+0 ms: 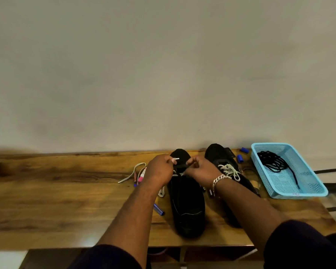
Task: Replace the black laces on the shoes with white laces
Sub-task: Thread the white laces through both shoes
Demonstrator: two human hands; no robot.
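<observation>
We see both forearms reaching forward over the wooden counter [66, 191], the hands meeting above the near shoe [186, 200]; the left hand [160, 168] has its fingers curled, pinching the tip of a white lace [176, 159] between thumb and forefinger; the right hand [199, 168], a silver bracelet [218, 180] on its wrist, also has its fingers curled and appears to pinch something at the shoe's lacing, though we cannot tell just what; the lacing of this shoe is hidden behind both hands, so we cannot make out how far it is threaded; more of the white lace trails on the counter left of the left hand, beside a pink marker [141, 178] partly covered by the wrist; a blue pen [159, 209] shows only in part beside the left forearm; the second shoe [221, 158], just right of the first, carries white lacing and its heel is covered by the right forearm; two small blue caps [240, 158] lie behind it; at the right end stands a blue basket [310, 191] holding a coiled black lace [273, 161], one end trailing toward its near wall.
</observation>
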